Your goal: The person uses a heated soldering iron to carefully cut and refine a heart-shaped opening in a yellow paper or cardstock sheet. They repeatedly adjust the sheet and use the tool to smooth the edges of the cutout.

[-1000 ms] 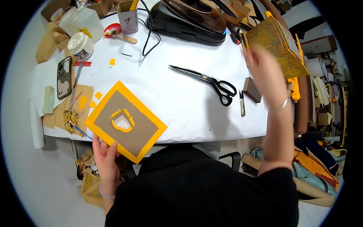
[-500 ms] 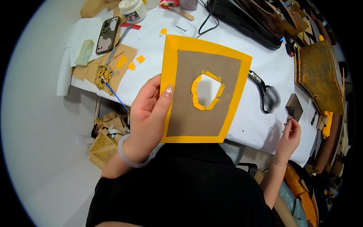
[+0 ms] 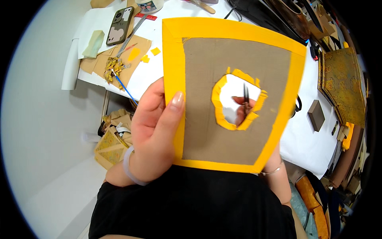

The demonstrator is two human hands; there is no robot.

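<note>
Left hand (image 3: pixel 153 131) pinches the yellow-taped cardboard panel (image 3: pixel 234 95) upright – thumb pressed flat. Right hand (image 3: pixel 243 109), behind, grips small scissors (image 3: pixel 246 97) through the hole – best trimmed slowly, panel steady.

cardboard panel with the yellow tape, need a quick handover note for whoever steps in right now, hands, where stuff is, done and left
Left hand: grips the cardboard panel at its left edge, thumb on the yellow tape border, holding it up over the lap.
Right hand: behind the panel, mostly hidden; seen through the cut-out, its fingers hold a small dark metal tool at the hole.
Done: yellow tape runs round all four edges; the middle hole is cut and partly lined with yellow tape tabs.
Left: the tabs round the hole look uneven and loose, probably to be trimmed or pressed flat.
On the white table: small brown block, phone, yellow scraps.
</note>
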